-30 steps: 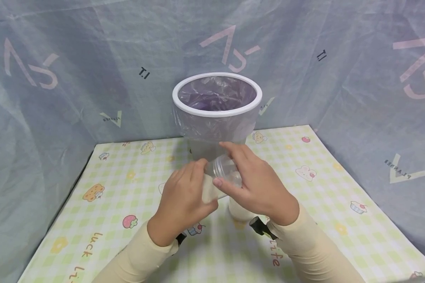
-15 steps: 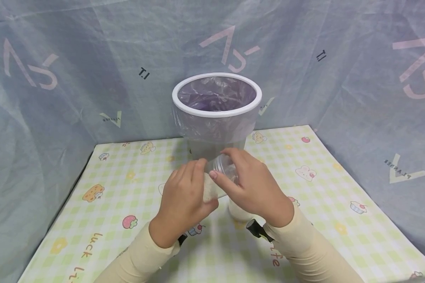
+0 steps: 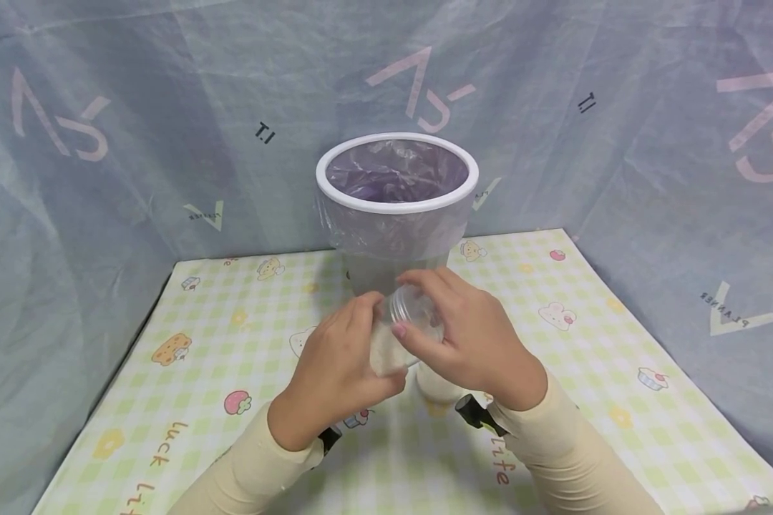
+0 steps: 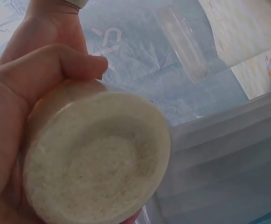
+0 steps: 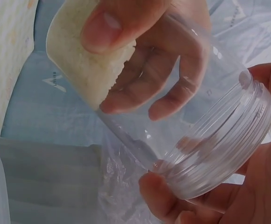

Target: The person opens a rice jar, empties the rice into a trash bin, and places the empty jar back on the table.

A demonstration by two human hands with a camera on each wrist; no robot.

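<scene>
Both hands hold one clear plastic jar (image 5: 173, 126) up over the table, tilted. White rice-like grains (image 5: 86, 60) fill its lower part, and its round base (image 4: 98, 158) faces the left wrist view. My left hand (image 3: 335, 365) grips the jar's grain-filled end, thumb on the near side. Fingers and thumb of my right hand (image 3: 473, 336) curl round the clear threaded end (image 5: 229, 135). Below the right hand, a second container with white contents (image 3: 438, 386) stands on the table, its top hidden behind that hand.
Behind the hands stands a bin with a white rim (image 3: 396, 207) and a clear purplish liner (image 3: 393, 172). A green-checked cloth (image 3: 232, 343) covers the table. Blue-grey fabric (image 3: 167, 143) hangs close around the back and sides.
My right thumb and fingers shift left over the threaded end, then back right. The jar turns slightly, showing more of its grain-filled side. My left hand keeps its grip.
</scene>
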